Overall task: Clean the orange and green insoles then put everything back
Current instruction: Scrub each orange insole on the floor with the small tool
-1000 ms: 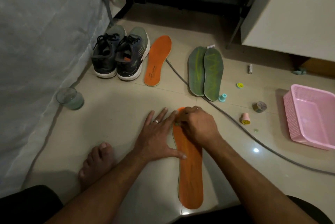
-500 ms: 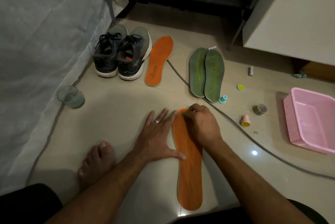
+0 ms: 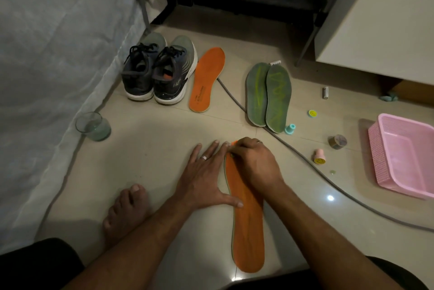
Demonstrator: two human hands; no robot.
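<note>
One orange insole (image 3: 247, 231) lies flat lengthwise on the floor tiles. Its mate (image 3: 206, 79) lies beside the shoes (image 3: 158, 71); two green insoles (image 3: 269, 93) lie side by side, touching

Dim, warm indoor light from above leaves small glare spots on the glossy floor (image 3: 150, 153); wide-angle edges bend.

Nothing printed here comes out clearly enough to spell: the far orange foam insole (image 3: 207, 79) lying beside the dark grey running shoes (image 3: 157, 71) bears a small block of dark print near its heel, too blurred to read, and the right-hand shoe shows a pale logo on its side that may be letters. A smiley face sign marks the round yellow sticker (image 3: 312, 113) and the yellow base of the small pink stamp (image 3: 319, 157) on the tiled floor
</note>
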